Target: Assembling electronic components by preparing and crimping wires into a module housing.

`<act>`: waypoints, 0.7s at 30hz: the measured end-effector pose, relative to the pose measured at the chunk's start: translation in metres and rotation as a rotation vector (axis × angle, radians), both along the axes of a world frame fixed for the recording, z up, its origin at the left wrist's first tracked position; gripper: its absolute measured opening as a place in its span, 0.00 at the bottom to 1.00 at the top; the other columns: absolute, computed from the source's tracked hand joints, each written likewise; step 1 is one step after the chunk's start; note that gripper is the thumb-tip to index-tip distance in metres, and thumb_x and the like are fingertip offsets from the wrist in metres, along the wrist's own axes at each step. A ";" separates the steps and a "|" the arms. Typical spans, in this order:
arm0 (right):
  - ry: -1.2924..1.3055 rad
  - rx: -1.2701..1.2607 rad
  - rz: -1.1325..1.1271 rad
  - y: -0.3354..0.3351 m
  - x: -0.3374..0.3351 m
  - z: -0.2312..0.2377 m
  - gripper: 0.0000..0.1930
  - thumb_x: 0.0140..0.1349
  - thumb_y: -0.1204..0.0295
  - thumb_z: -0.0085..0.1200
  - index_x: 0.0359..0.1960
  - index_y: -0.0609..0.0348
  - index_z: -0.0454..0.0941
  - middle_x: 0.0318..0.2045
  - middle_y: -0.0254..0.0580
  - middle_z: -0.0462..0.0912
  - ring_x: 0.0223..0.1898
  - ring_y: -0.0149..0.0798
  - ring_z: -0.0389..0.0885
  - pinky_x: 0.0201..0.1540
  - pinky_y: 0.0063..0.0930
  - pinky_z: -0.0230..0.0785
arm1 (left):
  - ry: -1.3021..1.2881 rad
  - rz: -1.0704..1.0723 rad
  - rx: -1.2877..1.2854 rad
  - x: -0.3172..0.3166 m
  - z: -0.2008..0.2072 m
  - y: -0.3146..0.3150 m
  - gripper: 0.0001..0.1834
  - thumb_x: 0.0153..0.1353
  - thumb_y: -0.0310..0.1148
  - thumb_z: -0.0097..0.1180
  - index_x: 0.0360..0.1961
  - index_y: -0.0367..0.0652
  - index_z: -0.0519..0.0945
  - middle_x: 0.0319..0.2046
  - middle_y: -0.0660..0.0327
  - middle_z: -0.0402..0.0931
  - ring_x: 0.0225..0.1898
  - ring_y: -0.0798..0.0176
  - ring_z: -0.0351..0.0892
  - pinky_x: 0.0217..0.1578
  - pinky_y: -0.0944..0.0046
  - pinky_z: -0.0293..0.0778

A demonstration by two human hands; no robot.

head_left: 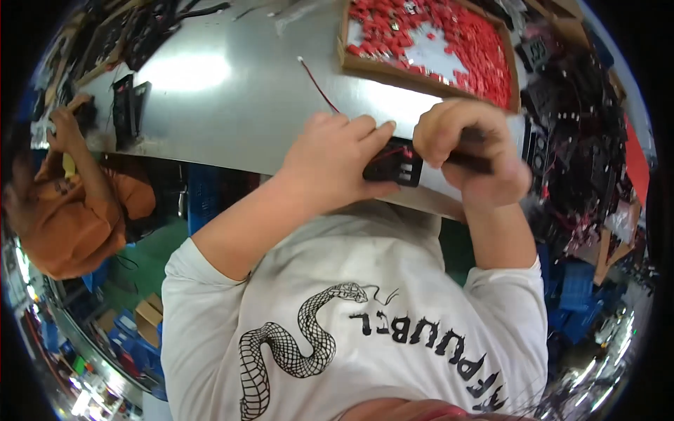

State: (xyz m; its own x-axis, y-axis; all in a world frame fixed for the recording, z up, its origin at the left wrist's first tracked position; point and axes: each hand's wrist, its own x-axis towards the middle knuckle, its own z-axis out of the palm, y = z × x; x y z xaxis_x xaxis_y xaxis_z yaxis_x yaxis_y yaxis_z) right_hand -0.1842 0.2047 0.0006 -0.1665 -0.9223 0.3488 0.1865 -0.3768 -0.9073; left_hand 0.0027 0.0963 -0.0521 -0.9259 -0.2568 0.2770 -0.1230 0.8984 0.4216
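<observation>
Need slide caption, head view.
Left hand holds a black part at a metal table, blurred right hand beside it, cardboard tray of small red pieces beyond.

The smooth metal bench (232, 119) is gleaming at eleven o'clock; glossy, plastic-looking red pieces (486, 59) are shining at one, inside a matt cardboard-like tray (393, 73). The black housing (393, 169) is showing dull plastic; at six, the cloth shirt (382, 337) is looking matt.
</observation>
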 end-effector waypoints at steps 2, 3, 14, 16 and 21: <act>-0.091 -0.089 0.023 0.003 -0.006 0.017 0.31 0.61 0.40 0.48 0.36 0.62 0.74 0.27 0.40 0.73 0.26 0.38 0.67 0.31 0.33 0.60 | 0.014 0.007 -0.023 -0.002 0.003 -0.003 0.43 0.46 0.59 0.73 0.60 0.46 0.79 0.39 0.64 0.77 0.39 0.57 0.79 0.44 0.56 0.70; -0.184 -0.286 0.149 0.009 -0.018 0.012 0.39 0.60 0.39 0.46 0.51 0.69 0.74 0.35 0.49 0.76 0.34 0.40 0.74 0.41 0.36 0.68 | 0.039 0.031 -0.053 -0.002 0.005 -0.002 0.43 0.46 0.59 0.73 0.60 0.46 0.79 0.39 0.64 0.77 0.39 0.58 0.79 0.44 0.56 0.69; -0.326 -0.224 -0.202 0.042 0.004 -0.023 0.43 0.57 0.37 0.53 0.58 0.67 0.71 0.44 0.49 0.74 0.45 0.43 0.71 0.51 0.40 0.63 | -0.046 0.094 -0.077 0.000 0.007 0.016 0.45 0.44 0.60 0.73 0.60 0.44 0.80 0.45 0.63 0.79 0.42 0.58 0.78 0.46 0.56 0.68; -0.300 -0.242 -0.195 0.042 0.002 -0.026 0.43 0.57 0.36 0.53 0.58 0.67 0.71 0.44 0.49 0.74 0.45 0.43 0.71 0.51 0.40 0.63 | -0.050 0.095 -0.087 -0.001 0.006 0.017 0.45 0.44 0.60 0.73 0.60 0.44 0.79 0.45 0.63 0.79 0.42 0.58 0.78 0.46 0.56 0.68; -0.275 -0.251 -0.193 0.044 0.006 -0.028 0.44 0.58 0.37 0.54 0.59 0.68 0.70 0.45 0.49 0.74 0.45 0.43 0.71 0.51 0.40 0.63 | 0.015 0.091 -0.104 -0.001 0.005 0.018 0.44 0.46 0.62 0.71 0.59 0.44 0.80 0.38 0.64 0.77 0.37 0.59 0.77 0.41 0.57 0.67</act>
State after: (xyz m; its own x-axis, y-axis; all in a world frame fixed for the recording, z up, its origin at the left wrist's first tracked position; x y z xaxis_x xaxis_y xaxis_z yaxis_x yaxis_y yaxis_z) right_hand -0.1783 0.2482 -0.0275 -0.4464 -0.7568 0.4775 0.3132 -0.6320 -0.7089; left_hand 0.0015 0.1141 -0.0469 -0.8956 -0.3086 0.3206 -0.2002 0.9229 0.3289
